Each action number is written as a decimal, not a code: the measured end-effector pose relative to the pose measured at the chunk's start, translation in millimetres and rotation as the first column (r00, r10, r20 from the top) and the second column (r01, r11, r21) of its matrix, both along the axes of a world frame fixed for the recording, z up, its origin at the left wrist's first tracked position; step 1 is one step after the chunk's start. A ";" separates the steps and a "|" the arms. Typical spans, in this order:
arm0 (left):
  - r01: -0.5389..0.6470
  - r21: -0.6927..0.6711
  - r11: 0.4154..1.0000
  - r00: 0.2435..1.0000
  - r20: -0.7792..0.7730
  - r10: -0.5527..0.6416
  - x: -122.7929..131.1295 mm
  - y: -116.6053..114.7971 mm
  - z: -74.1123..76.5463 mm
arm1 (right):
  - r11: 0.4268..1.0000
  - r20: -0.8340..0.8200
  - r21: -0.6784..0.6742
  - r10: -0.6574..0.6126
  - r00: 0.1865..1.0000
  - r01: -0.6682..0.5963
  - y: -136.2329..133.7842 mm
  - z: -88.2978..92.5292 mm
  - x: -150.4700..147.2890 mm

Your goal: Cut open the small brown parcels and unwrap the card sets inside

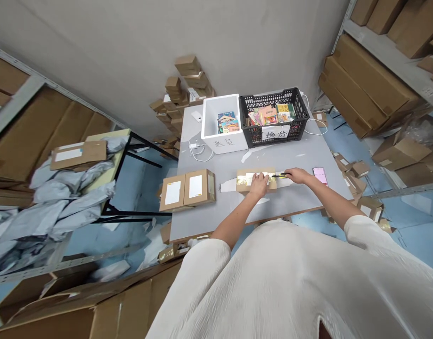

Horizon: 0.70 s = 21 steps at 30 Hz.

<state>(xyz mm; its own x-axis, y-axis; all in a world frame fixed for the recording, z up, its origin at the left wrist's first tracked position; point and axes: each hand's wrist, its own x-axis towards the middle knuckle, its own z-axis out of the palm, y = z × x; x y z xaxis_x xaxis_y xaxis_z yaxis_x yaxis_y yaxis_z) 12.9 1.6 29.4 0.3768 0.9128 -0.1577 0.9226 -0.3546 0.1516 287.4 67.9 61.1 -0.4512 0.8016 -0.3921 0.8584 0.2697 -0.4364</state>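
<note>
A flat cardboard parcel (246, 179) with a white label and shiny tape lies near the middle of the grey table (216, 207). My left hand (259, 185) rests flat on top of it, fingers stretched out. My right hand (298, 175) is closed round a small yellow and black utility knife (280, 175), whose tip touches the parcel's right end.
Two labelled cardboard boxes (187, 189) sit side by side at the table's left. A white foam box (223, 123) and a black crate (273, 117), both holding books, stand at the back. A pink phone (320, 175) lies to the right. Cardboard boxes fill shelves and floor around.
</note>
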 end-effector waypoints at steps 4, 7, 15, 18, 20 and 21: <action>-0.024 -0.015 1.000 1.000 0.017 0.025 -1.2 -1.2 2.9 | 0.995 -0.014 -0.100 -0.007 1.000 0.006 0.2 1.7 -7.8; -0.027 -0.025 0.999 1.000 0.015 0.027 -1.7 -2.8 5.4 | 0.953 -0.152 -0.303 -0.074 0.986 0.025 -11.9 -4.1 -1.2; -0.018 -0.025 1.000 1.000 0.013 0.018 -2.3 -3.7 5.0 | 0.931 -0.239 -0.363 -0.130 0.962 0.035 -19.5 -13.1 11.1; -0.009 -0.020 1.000 1.000 0.025 0.009 -3.1 -1.8 3.3 | 0.965 -0.189 -0.249 -0.126 0.974 0.077 -9.8 -9.4 2.4; -0.015 -0.017 1.000 0.999 0.028 0.016 -4.1 -0.7 2.1 | 0.969 -0.177 -0.232 -0.125 0.976 0.082 -7.6 -6.9 -2.0; -0.018 -0.018 1.000 0.999 0.029 0.018 -4.6 -0.4 1.6 | 0.964 -0.178 -0.256 -0.122 0.976 0.074 -8.3 -5.9 -2.7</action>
